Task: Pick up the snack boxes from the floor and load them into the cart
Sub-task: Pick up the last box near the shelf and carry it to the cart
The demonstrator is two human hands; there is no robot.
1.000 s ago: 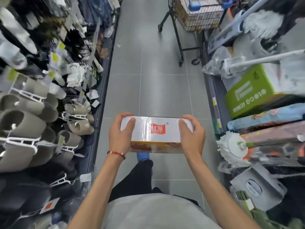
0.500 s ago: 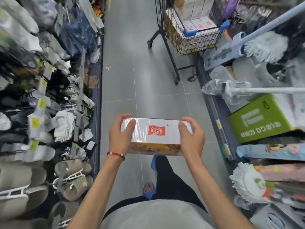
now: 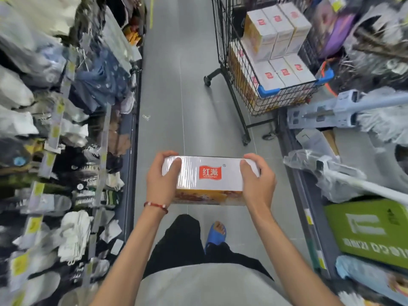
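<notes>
Head view: cart nearer than a second ago, snack box carried mid-aisle
Left hand and right hand grasp the box ends, clear of the floor; cart ahead-right, already stacked with boxes. Open aisle between; mop handles jut out from right shelf beside the cart

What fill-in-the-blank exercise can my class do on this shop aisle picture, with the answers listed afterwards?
1. The left hand and right hand grip a snack box whose logo is ___.
2. The beaded bracelet sits on the ___ wrist.
3. The shopping cart, loaded with stacked snack boxes, stands ahead on the person's ___.
4. The sandal on the visible foot is ___.
Answers: red; left; right; blue.
</notes>
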